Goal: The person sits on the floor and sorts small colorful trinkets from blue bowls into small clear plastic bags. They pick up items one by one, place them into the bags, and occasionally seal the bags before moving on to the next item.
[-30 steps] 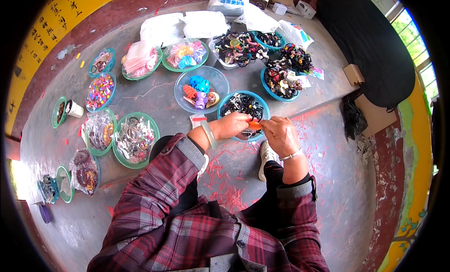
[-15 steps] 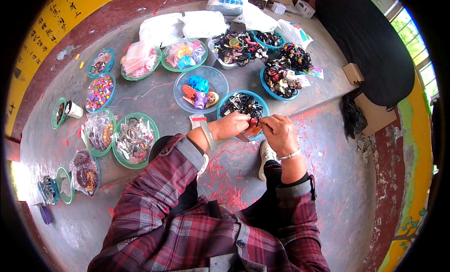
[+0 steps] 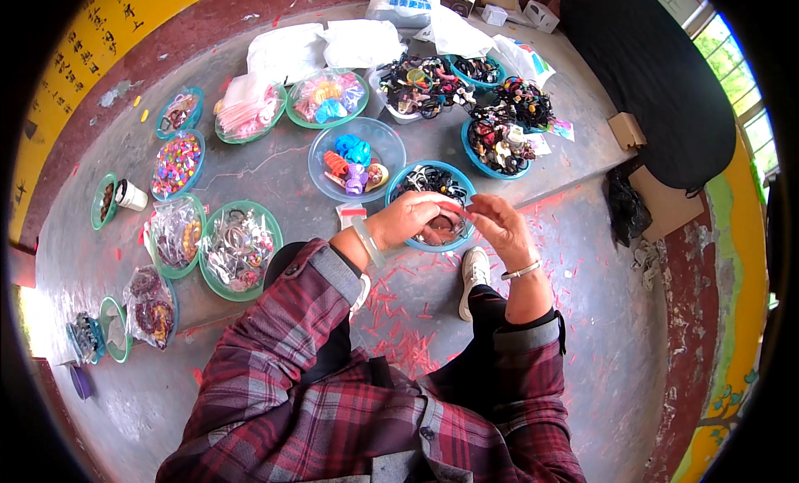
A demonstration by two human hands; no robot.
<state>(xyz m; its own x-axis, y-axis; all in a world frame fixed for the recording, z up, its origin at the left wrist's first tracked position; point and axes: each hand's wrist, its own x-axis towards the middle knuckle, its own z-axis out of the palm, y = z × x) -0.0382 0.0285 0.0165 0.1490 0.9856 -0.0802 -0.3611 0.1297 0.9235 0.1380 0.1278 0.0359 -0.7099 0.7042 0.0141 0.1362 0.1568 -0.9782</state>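
Both my hands are over the near side of a blue basin [image 3: 471, 186] filled with black hair ties, some with white and coloured parts. My left hand [image 3: 408, 218], with a pale bangle at the wrist, has its fingers curled together; a small reddish spot shows at their tips, but what they hold is too small to make out. Close beside it, my right hand [image 3: 504, 232] has its thumb and fingers apart, with nothing visible between them. Its wrist carries a silvery bangle. Below the hands, brownish pieces in the basin are partly hidden.
Beyond stands a clear basin [image 3: 320, 177] with bright scrunchies. A blue basin [image 3: 468, 154] of hair ties lies to the right, a green basin [image 3: 280, 258] of hair accessories to the left. Red scraps [image 3: 399, 337] litter the floor below a ledge. A black cloth-like panel [image 3: 649, 75] stands far right.
My right hand has moved slightly right and its pinch has opened. The dark hair tie with a red part, held between both hands before, no longer shows there. My left hand has turned a little.
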